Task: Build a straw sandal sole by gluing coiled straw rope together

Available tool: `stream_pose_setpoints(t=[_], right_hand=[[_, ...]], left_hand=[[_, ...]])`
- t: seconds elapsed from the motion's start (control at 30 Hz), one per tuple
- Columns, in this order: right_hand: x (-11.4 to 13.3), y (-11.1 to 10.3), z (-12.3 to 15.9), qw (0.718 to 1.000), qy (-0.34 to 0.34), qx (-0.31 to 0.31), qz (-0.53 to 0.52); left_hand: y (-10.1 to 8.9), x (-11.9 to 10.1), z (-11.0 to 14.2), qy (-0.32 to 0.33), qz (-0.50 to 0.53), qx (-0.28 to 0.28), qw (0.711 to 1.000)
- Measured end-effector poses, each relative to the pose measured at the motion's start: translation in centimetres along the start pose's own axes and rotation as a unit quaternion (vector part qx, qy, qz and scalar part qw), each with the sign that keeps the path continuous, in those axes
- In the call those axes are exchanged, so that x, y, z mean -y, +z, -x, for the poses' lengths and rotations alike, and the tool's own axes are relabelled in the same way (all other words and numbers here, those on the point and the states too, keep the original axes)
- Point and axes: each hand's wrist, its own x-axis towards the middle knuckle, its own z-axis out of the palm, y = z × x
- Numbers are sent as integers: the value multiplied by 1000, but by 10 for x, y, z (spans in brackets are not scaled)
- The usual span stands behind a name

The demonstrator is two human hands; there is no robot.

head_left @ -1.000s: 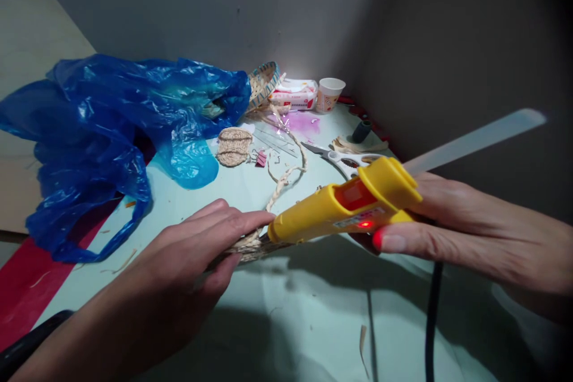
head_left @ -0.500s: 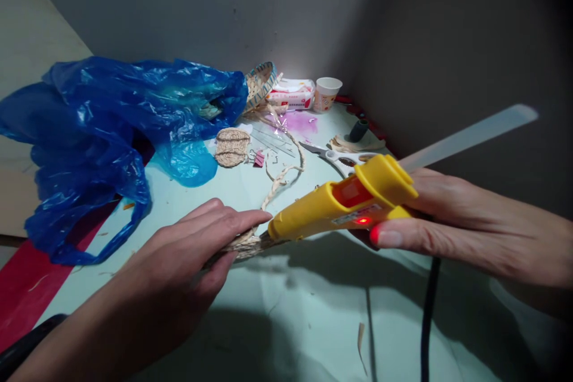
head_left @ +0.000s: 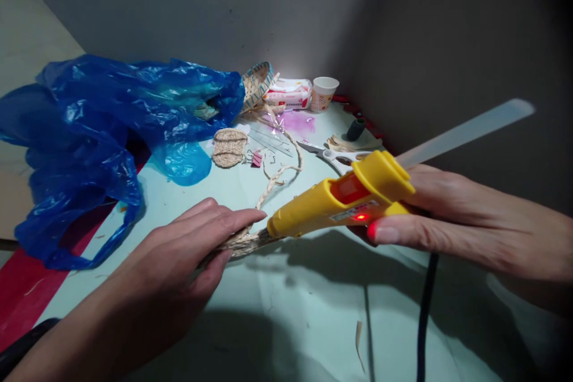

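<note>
My right hand (head_left: 447, 221) is closed around a yellow hot glue gun (head_left: 322, 200); its red light glows and a translucent glue stick (head_left: 465, 134) sticks out of the back. The gun's nozzle points left, at the edge of a woven straw piece (head_left: 244, 245). Between thumb and fingers, my left hand (head_left: 188, 250) pinches that piece, hiding much of it. From it a braided straw cord (head_left: 271, 188) runs away across the table and loops back near the scissors. A black power cord (head_left: 427, 310) hangs below the gun.
A blue plastic bag (head_left: 111, 107) fills the left, with a small woven basket (head_left: 257, 86) at its mouth. Behind are a tissue pack (head_left: 289, 94), a paper cup (head_left: 324, 94), scissors (head_left: 333, 156) and a dark thread spool (head_left: 356, 129). A woven oval (head_left: 229, 148) and pink binder clip (head_left: 256, 159) lie mid-table.
The whole view has shifted slightly, with things sitting a little further left. Both hands keep their hold, and the nozzle stays at the woven piece's edge.
</note>
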Motion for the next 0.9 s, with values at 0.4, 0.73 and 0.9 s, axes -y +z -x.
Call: stream_pose_setpoints(t=[0.4, 0.73, 0.9], right_hand=[[1, -1, 1, 1000, 26, -6, -5], [1, -1, 2, 999, 49, -6, -15], [0, -2, 1, 999, 46, -3, -16]], left_hand=[[0, 4, 0, 20, -13, -1, 1000], [0, 7, 5, 4, -6, 12, 1000], [0, 8, 7, 8, -1, 23, 1000]])
